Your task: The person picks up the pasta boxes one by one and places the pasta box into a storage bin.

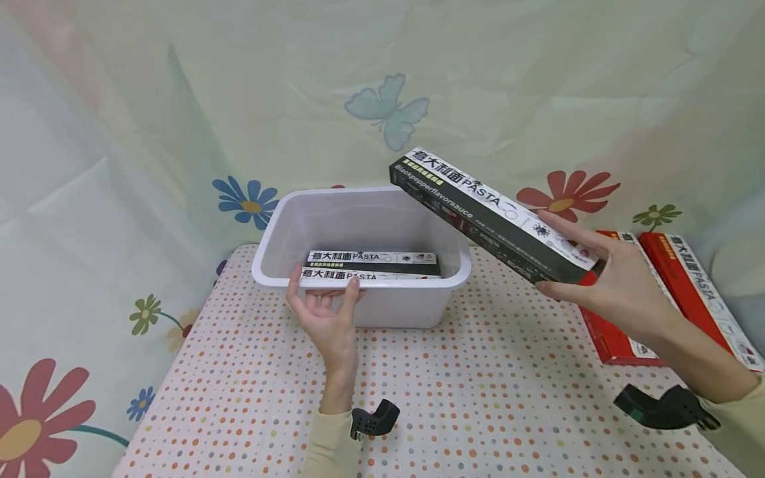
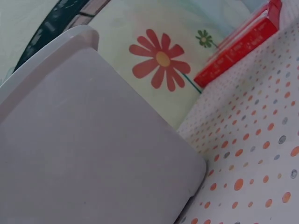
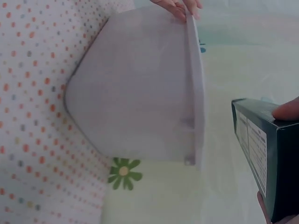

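The step in hand looks like bringing a long black-and-white cardboard pasta box (image 1: 478, 222) across to the pale rectangular plastic tub (image 1: 406, 309). The person's right hand (image 1: 624, 282) pinches the box near its right end, fingers along the white top and thumb beneath. The box is held in the air, tilted with its far left end raised; in the head view that end overlaps the tub's back right corner, while the right wrist view shows the box apart from the rim. The left hand (image 1: 325, 322) grips the tub's near rim, its thumb hooked over the edge, apparently to steady it.

Inside the tub, two matching black-and-white pasta boxes lie lengthwise, one behind the other: the rear one (image 1: 391, 257) and the front one (image 1: 323, 273), partly hidden by the rim. Two red-and-white pasta boxes (image 1: 600, 335) (image 1: 681, 279) lie at the right on the white, dotted surface (image 1: 454, 398).

The next move seems to call for swinging the held box leftward over the opening, levelling it parallel with the pair, and lowering it clear of the right rim before letting go.
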A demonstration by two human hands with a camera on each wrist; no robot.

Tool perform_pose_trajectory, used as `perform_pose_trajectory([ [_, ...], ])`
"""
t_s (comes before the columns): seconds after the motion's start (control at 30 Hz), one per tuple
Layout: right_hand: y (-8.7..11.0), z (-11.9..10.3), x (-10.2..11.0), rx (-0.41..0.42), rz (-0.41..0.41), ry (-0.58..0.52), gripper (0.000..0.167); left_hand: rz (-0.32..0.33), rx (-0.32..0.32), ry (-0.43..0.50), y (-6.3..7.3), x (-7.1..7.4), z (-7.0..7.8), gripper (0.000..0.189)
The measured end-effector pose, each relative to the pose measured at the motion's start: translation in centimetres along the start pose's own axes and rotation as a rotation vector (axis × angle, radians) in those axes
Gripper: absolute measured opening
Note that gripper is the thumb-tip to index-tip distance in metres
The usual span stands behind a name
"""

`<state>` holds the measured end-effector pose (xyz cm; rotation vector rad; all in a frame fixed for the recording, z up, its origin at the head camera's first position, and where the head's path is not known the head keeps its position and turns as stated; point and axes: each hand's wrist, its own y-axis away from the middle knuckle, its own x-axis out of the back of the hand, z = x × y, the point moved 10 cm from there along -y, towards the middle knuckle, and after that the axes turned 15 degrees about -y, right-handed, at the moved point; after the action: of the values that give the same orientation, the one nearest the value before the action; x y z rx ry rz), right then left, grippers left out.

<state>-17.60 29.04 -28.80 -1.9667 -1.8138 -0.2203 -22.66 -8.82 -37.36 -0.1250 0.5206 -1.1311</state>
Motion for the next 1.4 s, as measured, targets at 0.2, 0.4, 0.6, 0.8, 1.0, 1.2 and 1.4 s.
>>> perform_pose_trajectory([
  [0.2, -3.4, -3.0, -2.7, 0.070, -0.117, 0.004, 0.090, -0.015, 0.015, 0.009, 0.1, -0.3, -0.3, 0.094],
  [0.4, -6.1, -5.3, -6.9, 0.066, -0.305, 0.039, 0.086, -0.016, 0.025, 0.011, 0.1, -0.2, -0.6, 0.094],
  [0.6, -9.0, -7.2, -10.9, 0.070, -0.475, 0.044, 0.087, -0.014, 0.026, 0.004, 0.2, -0.1, -0.7, 0.095],
  [0.8, -12.0, -7.2, -14.5, 0.057, -0.570, 0.127, 0.082, -0.007, 0.026, -0.003, 0.1, 0.2, -0.7, 0.095],
  [1.0, -13.9, -6.3, -17.7, 0.039, -0.660, 0.227, 0.080, -0.011, 0.023, 0.003, 0.0, 0.1, -0.7, 0.095],
  [1.2, -15.4, -5.8, -19.4, 0.007, -0.703, 0.241, 0.078, -0.017, 0.014, 0.014, 0.0, -0.1, -0.5, 0.096],
  [1.4, -16.7, -5.5, -20.1, -0.032, -0.748, 0.183, 0.079, -0.029, 0.004, 0.007, 0.0, -0.1, -0.3, 0.095],
])
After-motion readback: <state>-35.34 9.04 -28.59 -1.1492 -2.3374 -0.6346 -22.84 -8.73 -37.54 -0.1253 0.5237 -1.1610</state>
